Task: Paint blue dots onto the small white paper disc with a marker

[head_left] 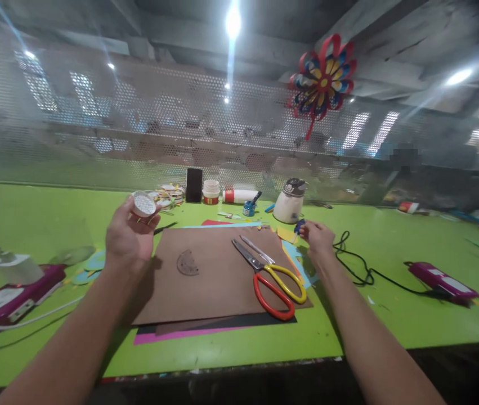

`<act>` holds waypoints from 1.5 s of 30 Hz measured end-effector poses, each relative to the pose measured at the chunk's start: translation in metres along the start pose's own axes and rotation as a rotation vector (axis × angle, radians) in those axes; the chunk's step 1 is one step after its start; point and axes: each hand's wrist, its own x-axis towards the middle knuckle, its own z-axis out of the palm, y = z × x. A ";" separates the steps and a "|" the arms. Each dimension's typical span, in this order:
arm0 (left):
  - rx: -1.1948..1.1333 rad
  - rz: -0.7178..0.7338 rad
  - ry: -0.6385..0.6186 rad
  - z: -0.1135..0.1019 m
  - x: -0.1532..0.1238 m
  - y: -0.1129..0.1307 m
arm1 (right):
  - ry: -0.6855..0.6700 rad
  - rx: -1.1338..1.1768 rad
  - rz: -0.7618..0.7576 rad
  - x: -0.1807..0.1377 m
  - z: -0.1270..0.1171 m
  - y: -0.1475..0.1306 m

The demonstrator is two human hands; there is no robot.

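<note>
My left hand (130,236) is raised over the left edge of the brown sheets and grips a short round tub-like piece (143,204) with a speckled white face and a reddish side. At the right, my right hand (317,237) pinches a small crumpled-looking dark blue piece (299,226); its exact kind is unclear. Between my hands lies the brown sheet (205,298), on top of black and magenta sheets. On it rest a grey half-round piece (187,262), scissors (254,259) with one red and one yellow handle, and a slim pen-like stick (256,249).
Behind the sheets stand a dark phone-like slab (194,185), a white tub (211,192), a lying white bottle (241,196), a blue paint jar (249,208) and a white-and-brown container (289,201). Purple power strips (442,281) with cords flank the work area. A paper flower (323,82) hangs on the mesh screen.
</note>
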 end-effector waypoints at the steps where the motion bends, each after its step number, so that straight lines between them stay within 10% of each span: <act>1: -0.002 -0.002 -0.006 -0.001 0.000 -0.001 | -0.014 -0.002 -0.004 -0.002 0.002 0.002; 24: 0.374 -0.110 -0.477 -0.013 -0.030 -0.050 | -0.224 -0.156 -0.071 -0.032 0.016 0.004; 45: 0.362 -0.193 -0.372 -0.009 -0.027 -0.046 | -0.363 -0.256 -0.217 -0.062 0.024 -0.002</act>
